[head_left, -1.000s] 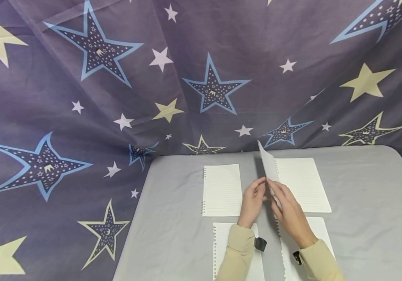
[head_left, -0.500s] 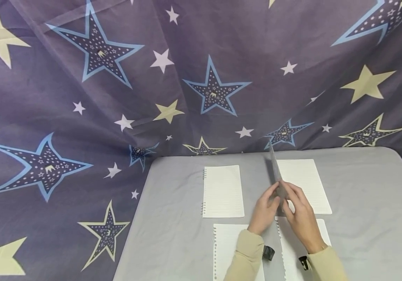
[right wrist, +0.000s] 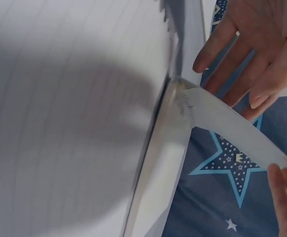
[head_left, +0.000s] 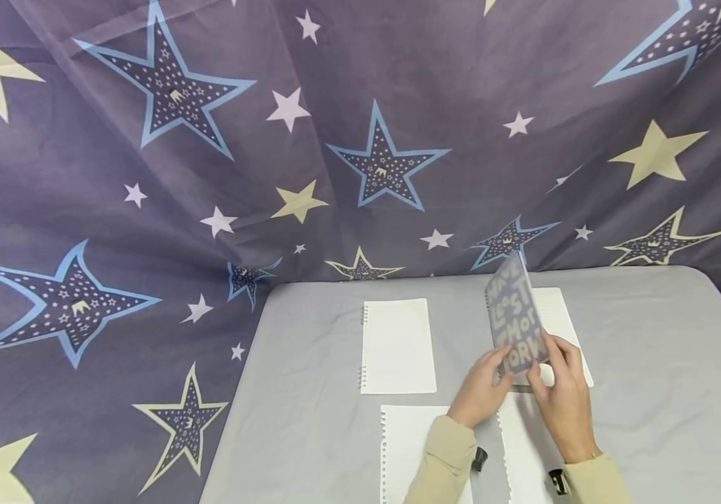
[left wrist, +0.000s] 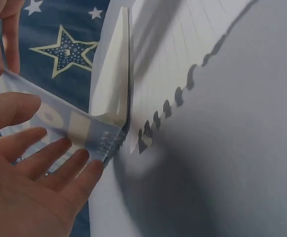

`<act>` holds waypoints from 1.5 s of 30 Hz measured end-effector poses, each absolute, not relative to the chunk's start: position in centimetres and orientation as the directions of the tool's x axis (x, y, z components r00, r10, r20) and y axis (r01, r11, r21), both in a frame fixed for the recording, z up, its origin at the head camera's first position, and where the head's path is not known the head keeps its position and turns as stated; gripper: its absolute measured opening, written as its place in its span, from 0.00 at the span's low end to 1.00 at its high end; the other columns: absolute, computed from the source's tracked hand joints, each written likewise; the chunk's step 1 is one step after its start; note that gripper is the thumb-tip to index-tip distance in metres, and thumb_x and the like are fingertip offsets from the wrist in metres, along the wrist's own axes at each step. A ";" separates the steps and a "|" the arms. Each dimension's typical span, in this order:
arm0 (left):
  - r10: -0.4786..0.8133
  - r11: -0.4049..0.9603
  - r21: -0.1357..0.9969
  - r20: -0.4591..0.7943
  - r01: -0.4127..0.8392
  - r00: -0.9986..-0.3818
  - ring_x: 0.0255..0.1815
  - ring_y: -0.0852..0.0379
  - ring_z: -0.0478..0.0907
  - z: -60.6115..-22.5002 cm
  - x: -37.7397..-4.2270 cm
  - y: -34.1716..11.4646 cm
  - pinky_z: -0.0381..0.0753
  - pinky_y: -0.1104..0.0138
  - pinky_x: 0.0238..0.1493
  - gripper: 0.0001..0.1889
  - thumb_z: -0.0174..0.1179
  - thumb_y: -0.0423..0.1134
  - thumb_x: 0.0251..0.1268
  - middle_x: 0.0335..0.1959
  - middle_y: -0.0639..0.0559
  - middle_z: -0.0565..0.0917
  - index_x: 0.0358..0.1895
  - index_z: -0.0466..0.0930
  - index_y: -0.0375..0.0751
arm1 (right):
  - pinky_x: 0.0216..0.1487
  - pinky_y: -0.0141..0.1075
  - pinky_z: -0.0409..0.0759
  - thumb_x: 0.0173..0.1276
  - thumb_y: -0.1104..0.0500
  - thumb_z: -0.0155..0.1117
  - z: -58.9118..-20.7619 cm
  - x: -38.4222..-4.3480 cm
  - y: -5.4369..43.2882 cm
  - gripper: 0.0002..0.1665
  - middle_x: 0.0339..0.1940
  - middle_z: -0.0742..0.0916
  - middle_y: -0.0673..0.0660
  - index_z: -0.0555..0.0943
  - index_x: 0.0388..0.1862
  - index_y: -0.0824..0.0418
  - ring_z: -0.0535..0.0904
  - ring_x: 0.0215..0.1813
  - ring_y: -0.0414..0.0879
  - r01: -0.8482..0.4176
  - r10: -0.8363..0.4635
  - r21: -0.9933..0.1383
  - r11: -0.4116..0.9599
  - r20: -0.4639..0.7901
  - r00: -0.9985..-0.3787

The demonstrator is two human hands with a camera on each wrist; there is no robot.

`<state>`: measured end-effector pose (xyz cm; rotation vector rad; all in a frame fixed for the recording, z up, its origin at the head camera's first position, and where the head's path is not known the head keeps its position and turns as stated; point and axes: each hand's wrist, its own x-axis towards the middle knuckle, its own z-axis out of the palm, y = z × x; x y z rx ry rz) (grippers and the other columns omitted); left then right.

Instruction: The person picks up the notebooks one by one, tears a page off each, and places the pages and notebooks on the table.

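Observation:
A spiral notebook lies at the back right of the table, a lined page [head_left: 552, 308] showing on its right side. Its blue-grey cover [head_left: 512, 315], printed with large pale lettering, stands raised and leans over from the spiral side. My right hand [head_left: 562, 399] pinches the cover's lower right corner; in the right wrist view its fingers [right wrist: 284, 190] grip the cover's free edge. My left hand [head_left: 480, 388] is at the cover's lower left, near the spiral. In the left wrist view its fingers [left wrist: 54, 158] are extended along the lettered face.
Another spiral notebook [head_left: 398, 346] lies left with a lined page up. Sheets with torn hole edges, one at front left [head_left: 407, 448] and one at front right [head_left: 524, 448], lie under the forearms. A star-patterned curtain [head_left: 260, 140] borders the grey table [head_left: 310, 420].
The cover has swung from leaning left, through upright, to leaning right over the lined page, turning its lettered face into view. Both hands have moved right with it.

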<state>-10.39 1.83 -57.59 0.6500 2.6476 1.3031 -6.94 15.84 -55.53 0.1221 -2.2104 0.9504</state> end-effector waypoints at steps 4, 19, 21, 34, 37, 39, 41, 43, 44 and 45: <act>0.438 0.568 0.758 0.050 0.320 -0.897 0.74 0.52 0.66 -57.5 -10.2 2.3 0.64 0.64 0.75 0.26 0.51 0.42 0.76 0.73 0.47 0.70 0.73 0.65 0.41 | 0.52 0.11 0.62 0.55 0.78 0.63 -55.9 -6.6 16.7 0.39 0.56 0.76 0.74 0.71 0.69 0.70 0.77 0.43 0.58 -0.280 0.242 -0.612 0.739 0.629 -0.739; 0.510 0.624 0.657 0.068 0.423 -0.858 0.74 0.49 0.65 -57.7 -10.1 3.0 0.63 0.65 0.76 0.22 0.52 0.41 0.75 0.72 0.46 0.71 0.69 0.72 0.42 | 0.51 0.45 0.75 0.55 0.76 0.68 -57.0 -5.9 19.6 0.36 0.55 0.76 0.75 0.72 0.65 0.76 0.73 0.51 0.66 -0.112 0.350 -0.656 0.746 0.530 -0.772; 0.514 0.643 0.631 0.064 0.433 -0.856 0.74 0.50 0.65 -57.8 -10.1 3.0 0.62 0.66 0.76 0.22 0.52 0.42 0.75 0.72 0.47 0.71 0.68 0.72 0.42 | 0.49 0.54 0.73 0.54 0.76 0.68 -57.1 -5.9 19.9 0.36 0.54 0.76 0.76 0.72 0.64 0.77 0.72 0.52 0.68 -0.099 0.353 -0.659 0.746 0.517 -0.780; 0.554 0.738 0.451 0.022 0.503 -0.832 0.76 0.51 0.62 -57.7 -10.0 3.1 0.62 0.61 0.76 0.20 0.52 0.45 0.75 0.73 0.51 0.70 0.66 0.76 0.47 | 0.58 0.66 0.67 0.56 0.72 0.69 -58.4 -5.7 20.8 0.36 0.55 0.72 0.80 0.67 0.63 0.82 0.66 0.58 0.75 0.028 0.367 -0.677 0.735 0.364 -0.856; 0.554 0.750 0.427 0.013 0.506 -0.833 0.76 0.52 0.62 -57.6 -9.9 3.1 0.63 0.61 0.76 0.20 0.54 0.45 0.74 0.73 0.52 0.69 0.65 0.76 0.49 | 0.59 0.67 0.66 0.59 0.70 0.68 -58.6 -5.8 21.1 0.36 0.57 0.70 0.82 0.66 0.64 0.83 0.64 0.60 0.76 0.087 0.352 -0.665 0.741 0.275 -0.895; 0.556 0.754 0.418 0.003 0.506 -0.831 0.76 0.52 0.61 -57.5 -9.9 3.1 0.63 0.61 0.76 0.21 0.54 0.46 0.73 0.73 0.52 0.69 0.66 0.76 0.50 | 0.59 0.67 0.65 0.61 0.68 0.67 -58.8 -5.8 21.4 0.36 0.58 0.68 0.83 0.65 0.64 0.83 0.62 0.61 0.76 0.117 0.327 -0.650 0.751 0.213 -0.921; 0.559 0.755 0.416 -0.005 0.506 -0.829 0.77 0.52 0.60 -57.5 -9.9 3.0 0.63 0.61 0.76 0.21 0.55 0.47 0.73 0.74 0.53 0.68 0.66 0.75 0.50 | 0.58 0.68 0.65 0.62 0.67 0.67 -59.1 -5.8 21.7 0.36 0.58 0.67 0.84 0.64 0.64 0.83 0.60 0.61 0.77 0.126 0.295 -0.629 0.767 0.171 -0.940; 0.559 0.755 0.417 -0.006 0.507 -0.829 0.76 0.52 0.60 -57.5 -9.8 3.0 0.63 0.61 0.75 0.22 0.55 0.47 0.73 0.74 0.53 0.68 0.66 0.75 0.50 | 0.57 0.68 0.65 0.62 0.66 0.67 -59.3 -5.8 22.0 0.35 0.59 0.67 0.84 0.65 0.63 0.83 0.59 0.60 0.77 0.122 0.270 -0.616 0.778 0.153 -0.951; 0.557 0.754 0.419 0.001 0.506 -0.831 0.76 0.52 0.61 -57.6 -9.9 3.0 0.64 0.61 0.75 0.22 0.55 0.47 0.73 0.73 0.54 0.69 0.67 0.74 0.50 | 0.56 0.68 0.65 0.61 0.66 0.67 -59.3 -5.8 22.0 0.35 0.58 0.67 0.84 0.65 0.62 0.83 0.59 0.60 0.77 0.117 0.263 -0.613 0.781 0.154 -0.952; 0.551 0.753 0.425 0.006 0.501 -0.834 0.75 0.53 0.62 -57.6 -9.9 2.9 0.64 0.62 0.75 0.22 0.55 0.47 0.73 0.73 0.54 0.70 0.67 0.74 0.50 | 0.56 0.68 0.65 0.61 0.66 0.67 -59.3 -5.8 22.1 0.35 0.58 0.67 0.84 0.66 0.62 0.83 0.59 0.60 0.77 0.113 0.260 -0.610 0.784 0.158 -0.953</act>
